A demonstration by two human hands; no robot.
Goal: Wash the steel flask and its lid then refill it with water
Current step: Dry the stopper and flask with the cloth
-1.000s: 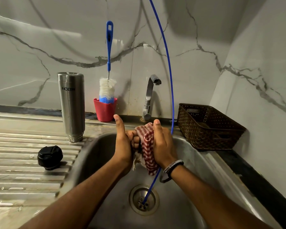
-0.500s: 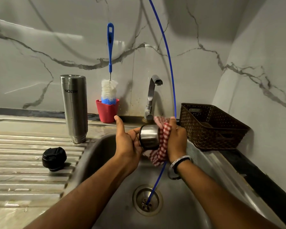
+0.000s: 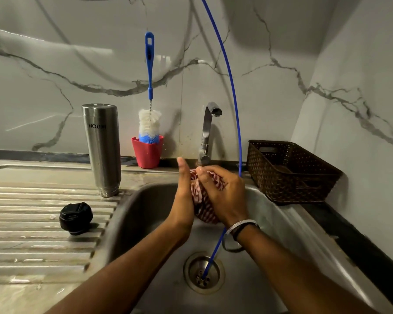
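The steel flask [image 3: 101, 150] stands upside down on the ribbed drainboard [image 3: 32, 236], left of the sink. Its black lid [image 3: 76, 218] lies on the ribs in front of it. Above the sink basin [image 3: 272, 214], both hands hold a red checked cloth [image 3: 202, 209]. My right hand [image 3: 225, 196] curls round the cloth from the right. My left hand [image 3: 183, 200] holds the bundle from the left, thumb pointing up, its fingers hidden. Whatever the cloth wraps is out of sight.
The steel tap [image 3: 208, 132] stands behind my hands, with no water running. A thin blue tube [image 3: 234, 98] hangs from above into the drain [image 3: 203, 271]. A bottle brush [image 3: 149, 123] stands in a red cup [image 3: 147, 155]. A brown basket [image 3: 288, 171] sits at the right.
Half a second ago my left hand held a bare steel cup while the cloth rubbed its side. The cloth now covers it fully, and my right hand has moved over the top.
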